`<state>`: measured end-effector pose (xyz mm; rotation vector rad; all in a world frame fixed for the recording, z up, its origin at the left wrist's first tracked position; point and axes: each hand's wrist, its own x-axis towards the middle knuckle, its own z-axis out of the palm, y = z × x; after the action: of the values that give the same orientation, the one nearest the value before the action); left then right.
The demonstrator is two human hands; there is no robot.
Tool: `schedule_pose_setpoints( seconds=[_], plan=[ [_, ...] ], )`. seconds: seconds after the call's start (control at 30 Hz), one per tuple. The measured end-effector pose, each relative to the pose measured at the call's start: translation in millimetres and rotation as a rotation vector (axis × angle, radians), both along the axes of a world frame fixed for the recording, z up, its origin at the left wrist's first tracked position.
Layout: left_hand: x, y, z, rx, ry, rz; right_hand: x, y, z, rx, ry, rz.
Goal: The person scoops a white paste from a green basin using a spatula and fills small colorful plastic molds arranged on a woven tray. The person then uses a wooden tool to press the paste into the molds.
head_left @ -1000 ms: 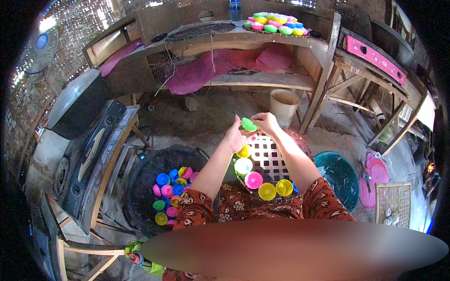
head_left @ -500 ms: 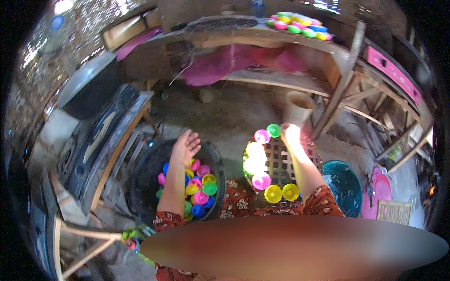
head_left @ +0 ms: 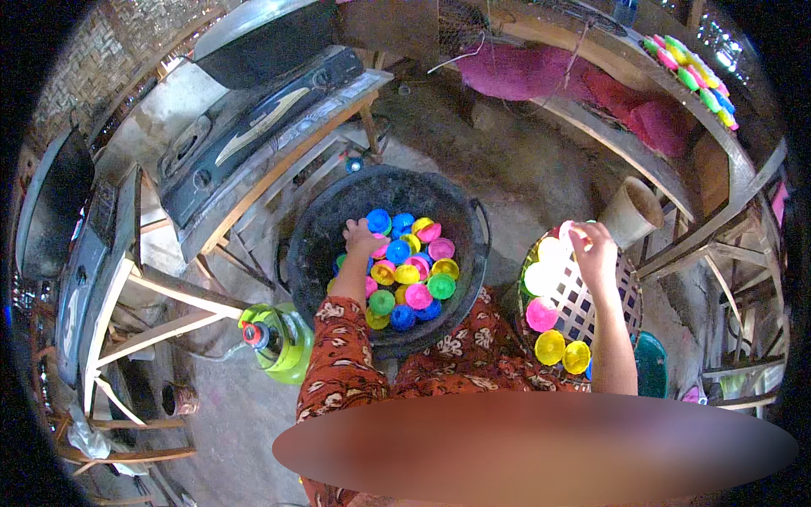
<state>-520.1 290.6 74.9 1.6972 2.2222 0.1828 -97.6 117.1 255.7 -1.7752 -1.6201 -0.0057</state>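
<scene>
My left hand point(head_left: 363, 239) is down in a round black tub point(head_left: 317, 203) on the left, fingers curled at a pink cup point(head_left: 380, 246) among a heap of small fluted plastic cups point(head_left: 407, 270) in blue, yellow, pink and green. Part of its grip is hidden. Over the far rim of a woven lattice basket point(head_left: 621, 291) on the right, my right hand point(head_left: 596, 247) pinches a pale pink cup point(head_left: 567, 234). More cups line the basket's left and near rim, including a pink one point(head_left: 541, 313) and two yellow ones point(head_left: 550, 347). Strong light washes out some of them.
A beige bucket point(head_left: 632, 211) stands beyond the basket, a teal tub point(head_left: 651, 363) at its right. Left of the black tub are a green gas cylinder point(head_left: 287, 342) and a wooden bench bearing a dark stove point(head_left: 253, 139). Several coloured cups point(head_left: 693, 76) lie on the far right counter.
The view has swung left and downward. My left hand, earlier open above the black tub, has lowered among the cups. My right hand is still at the basket's far rim.
</scene>
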Motion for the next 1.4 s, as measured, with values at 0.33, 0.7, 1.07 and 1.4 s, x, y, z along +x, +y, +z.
schedule_pose_setpoints(
  seconds=[0.33,0.7,1.07,1.4],
  plan=[
    [39.8,18.2,-7.5,0.038,0.106,0.138,-11.7,-24.1,10.6,-0.137,0.039,-0.034],
    [56.7,7.1,73.8,0.709,-0.479,-0.357,-3.2,-13.7,35.1,-0.022,0.185,0.044],
    [284.9,-96.9,214.8,0.675,-0.673,-1.159,21.4,18.7,81.7,-0.045,-0.071,0.056],
    [293.3,-76.1,173.6,0.401,-0.825,-1.081,126.2,8.6,8.5,0.067,-0.036,-0.383]
  ],
)
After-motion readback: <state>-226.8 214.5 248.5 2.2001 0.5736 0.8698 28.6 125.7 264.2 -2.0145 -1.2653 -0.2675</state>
